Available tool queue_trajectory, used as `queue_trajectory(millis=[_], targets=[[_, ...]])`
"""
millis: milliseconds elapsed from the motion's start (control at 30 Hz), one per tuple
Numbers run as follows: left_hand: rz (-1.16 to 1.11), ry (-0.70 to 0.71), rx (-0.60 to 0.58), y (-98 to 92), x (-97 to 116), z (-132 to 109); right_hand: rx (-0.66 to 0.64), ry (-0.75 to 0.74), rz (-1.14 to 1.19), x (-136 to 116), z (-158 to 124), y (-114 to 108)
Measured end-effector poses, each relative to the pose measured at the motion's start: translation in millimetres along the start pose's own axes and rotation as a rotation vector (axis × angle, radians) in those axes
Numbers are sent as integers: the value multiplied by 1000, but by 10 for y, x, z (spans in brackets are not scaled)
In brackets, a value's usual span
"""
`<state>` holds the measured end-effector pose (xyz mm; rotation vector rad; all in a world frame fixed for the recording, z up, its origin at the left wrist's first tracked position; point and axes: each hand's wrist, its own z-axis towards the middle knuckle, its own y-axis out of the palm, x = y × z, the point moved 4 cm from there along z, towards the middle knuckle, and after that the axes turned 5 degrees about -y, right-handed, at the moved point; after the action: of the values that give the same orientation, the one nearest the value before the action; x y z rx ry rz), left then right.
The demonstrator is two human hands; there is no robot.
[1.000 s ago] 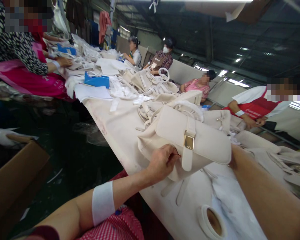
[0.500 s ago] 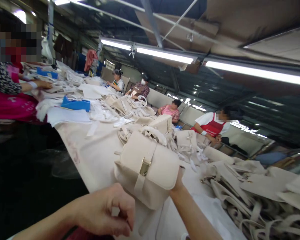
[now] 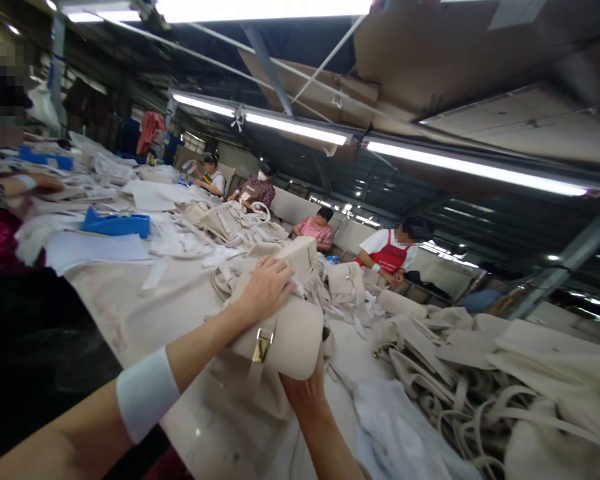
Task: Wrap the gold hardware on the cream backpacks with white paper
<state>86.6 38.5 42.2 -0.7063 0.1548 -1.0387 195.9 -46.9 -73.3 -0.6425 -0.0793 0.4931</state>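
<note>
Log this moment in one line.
left hand: atop beige bag; right hand: at bag's side; gold buckle: facing camera; beige pile: frame right

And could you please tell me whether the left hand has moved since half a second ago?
Yes: against the table, the left hand has moved forward from the near edge onto the beige bag.

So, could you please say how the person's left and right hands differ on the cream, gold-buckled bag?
The left hand lies over the bag's top, its back showing; the right hand is at the bag's side, partly hidden by the flap. A white band circles the left forearm; the visible right forearm is bare. Both touch the bag.
</note>
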Motion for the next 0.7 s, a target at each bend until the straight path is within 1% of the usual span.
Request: queue_trajectory(millis=[100, 167, 267, 333, 367, 400, 433, 500, 567, 600, 633, 667, 700], targets=[[-43, 103, 102, 68, -72, -201, 42, -185, -224, -124, -261, -48], [-84, 135, 161, 65, -103, -357, 43, -264, -347, -207, -471, -72], [-141, 124, 196, 49, -150, -486, 13, -273, -322, -290, -722, -161], [-171, 118, 194, 49, -177, -496, 27, -266, -246, -311, -799, -303], [-182, 120, 189, 52, -188, -488, 51, -234, -211, -293, -802, -400], [-193, 123, 188, 54, -198, -479, 88, -168, -182, -248, -780, -512], [-204, 127, 187, 52, -205, -470, 136, -58, -155, -171, -738, -632], [-228, 134, 190, 31, -208, -460, 251, 270, -83, 57, -627, -856], [-244, 138, 168, -10, -193, -446, 341, 649, 70, 315, -520, -974], [-242, 133, 147, -37, -178, -428, 344, 813, 188, 426, -466, -967], [-225, 123, 122, -66, -157, -400, 320, 941, 331, 512, -407, -921], [-192, 109, 93, -96, -129, -361, 275, 1026, 488, 570, -344, -846], [-140, 92, 61, -122, -92, -310, 221, 1073, 645, 602, -282, -757]])
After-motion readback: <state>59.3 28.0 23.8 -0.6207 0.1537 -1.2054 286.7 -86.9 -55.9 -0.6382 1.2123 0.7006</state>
